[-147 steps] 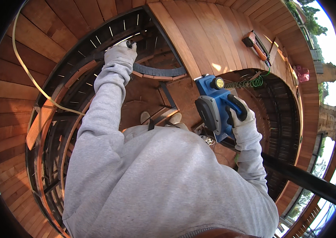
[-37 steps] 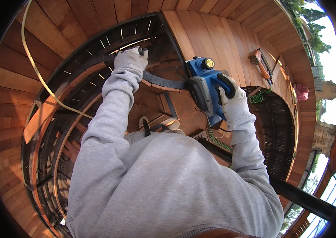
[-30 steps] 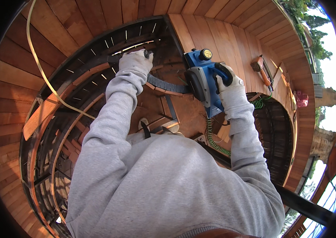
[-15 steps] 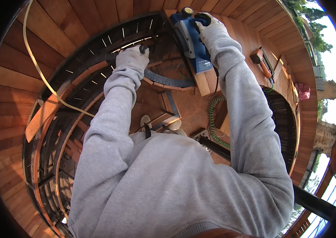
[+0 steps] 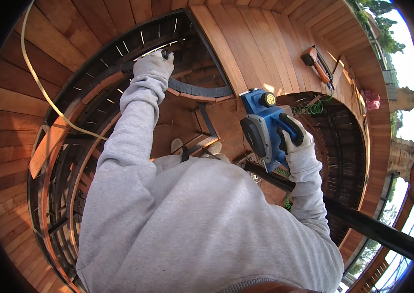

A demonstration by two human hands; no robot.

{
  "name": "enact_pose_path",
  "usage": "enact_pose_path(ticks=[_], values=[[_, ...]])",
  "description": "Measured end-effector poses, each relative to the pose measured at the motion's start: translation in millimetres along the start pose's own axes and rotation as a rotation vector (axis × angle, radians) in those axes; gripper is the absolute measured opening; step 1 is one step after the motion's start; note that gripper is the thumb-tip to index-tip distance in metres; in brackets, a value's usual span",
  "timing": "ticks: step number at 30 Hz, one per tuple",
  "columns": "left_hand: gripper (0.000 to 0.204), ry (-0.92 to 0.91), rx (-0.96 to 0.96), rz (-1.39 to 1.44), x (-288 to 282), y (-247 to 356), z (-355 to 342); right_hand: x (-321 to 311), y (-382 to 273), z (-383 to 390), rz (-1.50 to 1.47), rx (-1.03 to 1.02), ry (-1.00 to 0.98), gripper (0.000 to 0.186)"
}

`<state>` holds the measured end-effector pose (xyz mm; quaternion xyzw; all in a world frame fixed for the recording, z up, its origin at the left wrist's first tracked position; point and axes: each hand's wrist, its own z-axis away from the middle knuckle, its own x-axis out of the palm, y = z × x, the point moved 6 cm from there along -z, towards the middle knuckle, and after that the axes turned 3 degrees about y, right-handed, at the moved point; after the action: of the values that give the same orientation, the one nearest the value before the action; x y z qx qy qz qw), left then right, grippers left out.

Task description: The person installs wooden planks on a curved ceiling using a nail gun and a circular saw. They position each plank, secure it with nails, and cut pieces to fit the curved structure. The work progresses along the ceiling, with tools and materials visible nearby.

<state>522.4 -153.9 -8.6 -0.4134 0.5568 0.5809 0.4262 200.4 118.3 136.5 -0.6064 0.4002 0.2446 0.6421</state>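
Observation:
A blue electric hand planer (image 5: pixel 261 128) with a round black-and-yellow knob is held up off the boards, right of my body. My right hand (image 5: pixel 298 139), in a white glove with black fingertips, is wrapped round its rear handle. Farther left, my gloved left hand (image 5: pixel 153 64) is closed above the dark curved frame (image 5: pixel 114 58). Whatever its fingers hold, if anything, is hidden. Smooth reddish-brown boards (image 5: pixel 251 49) lie beyond the planer, edged on the left by a black metal bar.
An orange nail gun (image 5: pixel 318 64) lies on the boards at right, with a green coiled hose (image 5: pixel 309 108). A yellow hose (image 5: pixel 45 80) hangs across the left. A loose plank (image 5: pixel 48 149) lies by the curved ribs. A black pole (image 5: pixel 373 228) crosses lower right.
The planer has come off the far boards, back toward my body and to the right, in my right hand. My left hand has shifted slightly left.

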Motion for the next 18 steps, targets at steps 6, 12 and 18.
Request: enact_pose_path(ticks=[6,12,18], values=[[0.038,-0.042,-0.023,-0.008,-5.4,2.0,3.1,12.2,5.6,6.4,0.083,-0.015,0.009,0.039],[0.045,-0.093,0.013,-0.027,-1.6,1.6,0.5,32.1,-10.3,-53.9,0.059,-0.072,0.004,0.041],[0.044,-0.146,-0.011,0.037,-6.0,1.8,2.0,50.0,-28.7,-105.2,0.111,-0.058,0.026,0.038]])
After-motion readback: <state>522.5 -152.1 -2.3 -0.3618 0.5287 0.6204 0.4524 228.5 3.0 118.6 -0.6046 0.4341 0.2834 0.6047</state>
